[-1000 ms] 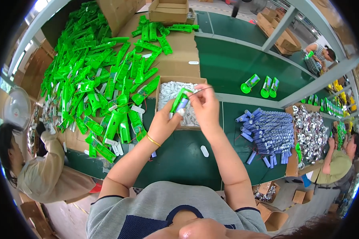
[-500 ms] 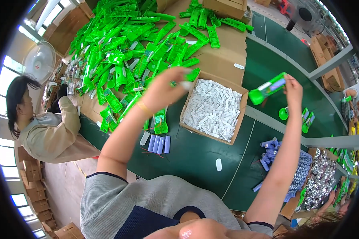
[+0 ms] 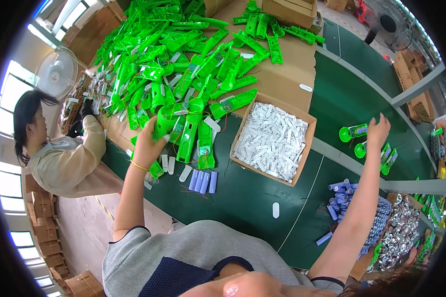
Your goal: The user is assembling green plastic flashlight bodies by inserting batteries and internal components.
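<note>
At the near edge of a heap of green plastic housings, my left hand has its thumb and fingers round a green housing with a round end. Over to the right, my right hand is above the green belt, fingers apart and nothing in them. Just beside it lies a green housing with a purple battery cell and a thin red wire. Four-sided and shallow, a cardboard box of small white plastic parts stands between my hands.
Several purple cells lie in a row before me; more cells pile up at right beside shiny round metal parts. A white oval piece rests on the table. A co-worker sits at left. A metal rail crosses at right.
My left hand has moved left and down from beside the box to the heap's edge. The battery-filled housing left my right hand and now lies on the belt.
</note>
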Available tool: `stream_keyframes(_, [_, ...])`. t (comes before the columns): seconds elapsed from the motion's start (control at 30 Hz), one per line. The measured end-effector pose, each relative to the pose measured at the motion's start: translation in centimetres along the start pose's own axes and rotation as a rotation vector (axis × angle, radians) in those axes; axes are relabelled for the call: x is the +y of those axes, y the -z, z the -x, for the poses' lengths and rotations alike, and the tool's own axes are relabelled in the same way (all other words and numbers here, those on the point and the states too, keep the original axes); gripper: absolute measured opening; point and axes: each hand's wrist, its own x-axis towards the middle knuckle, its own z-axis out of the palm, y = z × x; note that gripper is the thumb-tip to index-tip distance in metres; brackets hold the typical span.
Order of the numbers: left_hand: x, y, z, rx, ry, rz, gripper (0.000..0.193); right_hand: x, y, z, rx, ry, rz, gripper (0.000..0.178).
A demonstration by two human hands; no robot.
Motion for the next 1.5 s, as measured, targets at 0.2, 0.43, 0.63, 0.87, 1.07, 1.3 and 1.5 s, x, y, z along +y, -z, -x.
stream_keyframes(0.2, [7.4, 1.6, 0.0, -0.084, -0.363, 0.490, 0.061, -21.8, 12.1, 6.3, -0.675, 0.083, -0.965, 0.035])
stream_keyframes(0.43, [11.9, -4.9, 4.4, -0.271, -0.545, 0.997, 0.064, -35.3, 22.3, 17.0, -1.655, -0.553, -2.016, 0.050])
stream_keyframes(0.63, [11.9, -4.5, 5.5, -0.591, -0.238, 1.105, 0.081, -33.4, 24.2, 18.4, -1.116, -0.425, -2.017, 0.040])
stream_keyframes(0.87, [11.0, -3.4, 4.6, -1.131, -0.041, 1.232, 0.055, -32.1, 27.2, 19.3, -0.918, -0.294, -2.020, 0.045])
stream_keyframes(1.07, [14.1, -3.7, 6.9, -1.098, -0.313, 1.047, 0.061, -34.0, 29.4, 19.8, -0.751, -0.406, -1.799, 0.023])
stream_keyframes(1.3, [13.3, -6.7, 8.8, -0.890, -0.005, 1.433, 0.056, -33.7, 31.6, 21.1, -0.177, -0.212, -1.605, 0.031])
stream_keyframes(1.5, [13.0, -8.2, 8.4, -0.617, -0.288, 1.116, 0.052, -33.7, 30.5, 22.3, -0.582, -0.339, -1.594, 0.041])
